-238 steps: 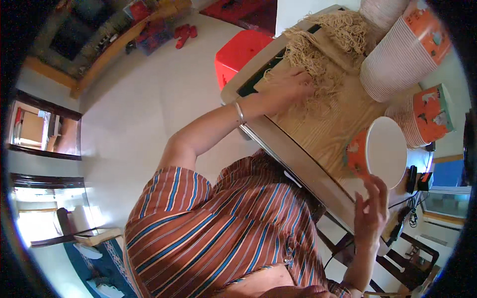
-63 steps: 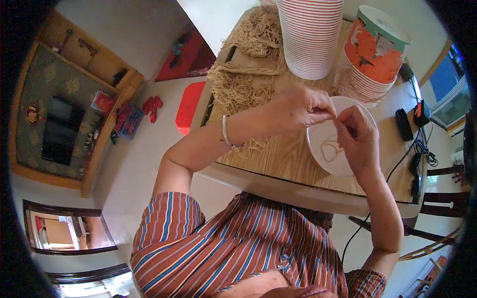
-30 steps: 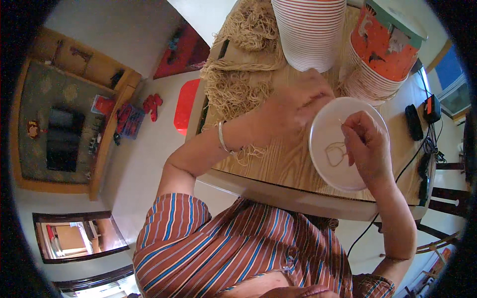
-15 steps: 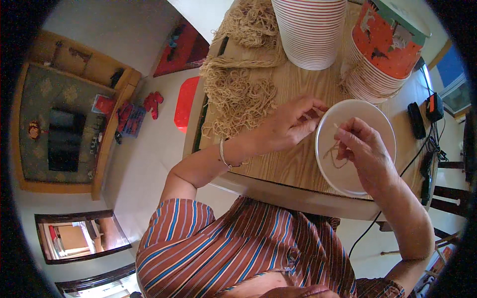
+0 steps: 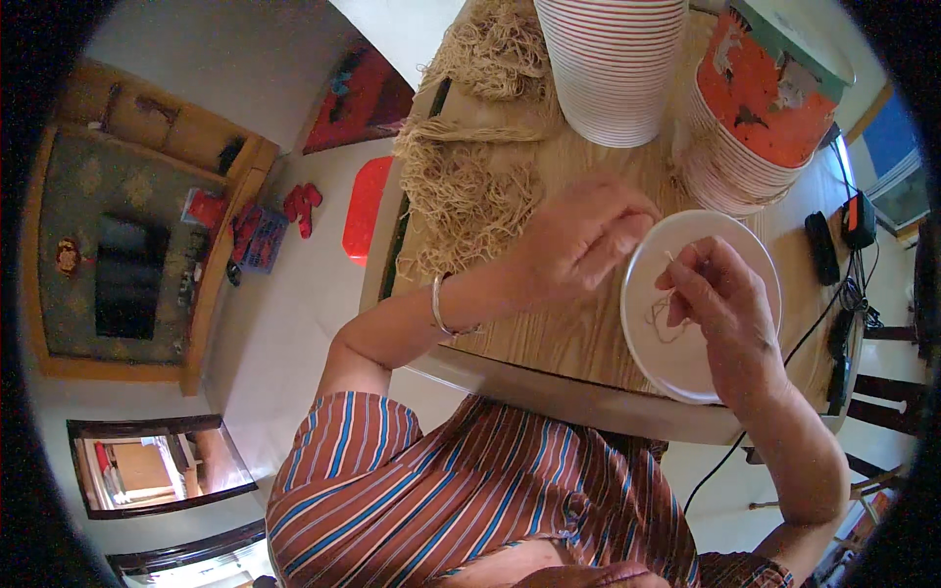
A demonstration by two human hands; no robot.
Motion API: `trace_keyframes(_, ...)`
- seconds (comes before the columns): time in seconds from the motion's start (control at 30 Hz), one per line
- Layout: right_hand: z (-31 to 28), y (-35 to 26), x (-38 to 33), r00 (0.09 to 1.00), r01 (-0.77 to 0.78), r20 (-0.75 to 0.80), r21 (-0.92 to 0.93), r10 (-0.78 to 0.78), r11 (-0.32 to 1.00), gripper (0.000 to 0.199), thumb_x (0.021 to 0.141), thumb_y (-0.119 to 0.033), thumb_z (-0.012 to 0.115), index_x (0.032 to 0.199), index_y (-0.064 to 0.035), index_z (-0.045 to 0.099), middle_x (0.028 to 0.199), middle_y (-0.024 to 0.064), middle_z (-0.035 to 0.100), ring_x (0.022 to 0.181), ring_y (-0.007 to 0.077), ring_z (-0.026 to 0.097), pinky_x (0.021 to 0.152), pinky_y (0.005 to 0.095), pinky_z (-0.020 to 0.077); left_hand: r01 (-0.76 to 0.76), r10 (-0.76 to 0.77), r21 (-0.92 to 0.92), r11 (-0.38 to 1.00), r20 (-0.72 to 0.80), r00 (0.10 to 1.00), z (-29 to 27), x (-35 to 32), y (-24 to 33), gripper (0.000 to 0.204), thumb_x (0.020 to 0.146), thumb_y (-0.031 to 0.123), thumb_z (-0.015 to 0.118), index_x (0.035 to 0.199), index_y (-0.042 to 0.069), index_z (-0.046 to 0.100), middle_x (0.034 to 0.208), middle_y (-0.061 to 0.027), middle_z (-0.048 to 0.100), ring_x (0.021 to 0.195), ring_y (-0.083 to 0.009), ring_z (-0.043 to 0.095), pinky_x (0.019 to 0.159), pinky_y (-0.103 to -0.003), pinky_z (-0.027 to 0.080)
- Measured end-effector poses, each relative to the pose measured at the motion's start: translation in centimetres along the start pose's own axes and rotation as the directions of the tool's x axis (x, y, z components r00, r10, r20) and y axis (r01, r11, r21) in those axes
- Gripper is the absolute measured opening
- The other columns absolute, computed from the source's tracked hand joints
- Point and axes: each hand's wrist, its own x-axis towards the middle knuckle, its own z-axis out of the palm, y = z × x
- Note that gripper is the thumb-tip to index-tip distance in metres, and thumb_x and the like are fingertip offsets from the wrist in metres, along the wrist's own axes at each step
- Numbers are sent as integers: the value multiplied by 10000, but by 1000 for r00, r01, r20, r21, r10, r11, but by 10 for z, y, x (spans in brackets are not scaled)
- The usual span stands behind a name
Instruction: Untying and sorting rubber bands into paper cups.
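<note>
White tub (image 5: pixel 676 370), loose string (image 5: pixel 670 340) inside, right hand (image 5: pixel 723 294) pinching string, left hand's (image 5: pixel 588 240) grip unclear

My feed vs. 7.9 s ago: left hand (image 5: pixel 593 240) has left the strand pile (image 5: pixel 470 206) and is now near the bowl rim (image 5: pixel 635 338). Right hand (image 5: pixel 720 289) went from loose beside the bowl to pinching a tan strand (image 5: pixel 668 330) over it; strand now loops inside. Hands met 2.1 s back, now apart. Left fingers curled in over last half second.
</note>
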Motion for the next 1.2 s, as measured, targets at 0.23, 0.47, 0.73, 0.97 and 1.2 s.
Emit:
trace_keyframes(0.23, 12, -12, -12, 982, 182, -30, -111, -187, 977, 72, 919, -89, 548, 867, -43, 532, 756, 10, 564, 648, 68, 512, 595, 213, 436, -356, 336, 99, 929, 178, 925, -6, 16, 27, 198, 909, 205, 566, 794, 44, 578, 723, -110, 517, 659, -283, 520, 605, -369, 419)
trace_keyframes(0.47, 14, -13, -17, 972, 222, -56, -118, -229, 968, 65, 925, -82, 547, 879, -42, 524, 726, -2, 534, 645, 58, 494, 579, 217, 426, -270, 283, -104, 957, 143, 949, 2, 13, 29, 217, 921, 174, 548, 772, 19, 518, 712, -110, 441, 653, -281, 477, 589, -355, 401)
trace_keyframes(0.73, 12, 2, -9, 901, 380, -110, -265, -419, 886, 80, 891, -29, 571, 856, -53, 504, 668, -21, 474, 577, 43, 423, 515, 212, 372, -44, 84, -172, 984, 238, 968, -2, 10, 37, 137, 933, 130, 519, 862, 13, 506, 776, -76, 443, 714, -185, 473, 647, -297, 400)
trace_keyframes(0.97, 8, 5, -7, 898, 341, -133, -390, -419, 855, 114, 858, -11, 612, 851, -44, 504, 649, -3, 483, 584, 42, 443, 513, 222, 376, 210, -110, -247, 946, 365, 924, -6, 11, 31, 104, 932, 122, 538, 918, 19, 544, 811, -21, 506, 785, -86, 487, 698, -240, 414)
trace_keyframes(1.2, 2, 6, 1, 881, 371, -98, -464, -462, 805, 67, 859, -30, 603, 875, -32, 538, 692, 50, 537, 612, 101, 508, 558, 265, 431, 277, -142, -312, 909, 393, 909, -6, 18, 16, 124, 911, 151, 591, 923, 30, 613, 782, 22, 561, 743, -44, 497, 659, -212, 415)
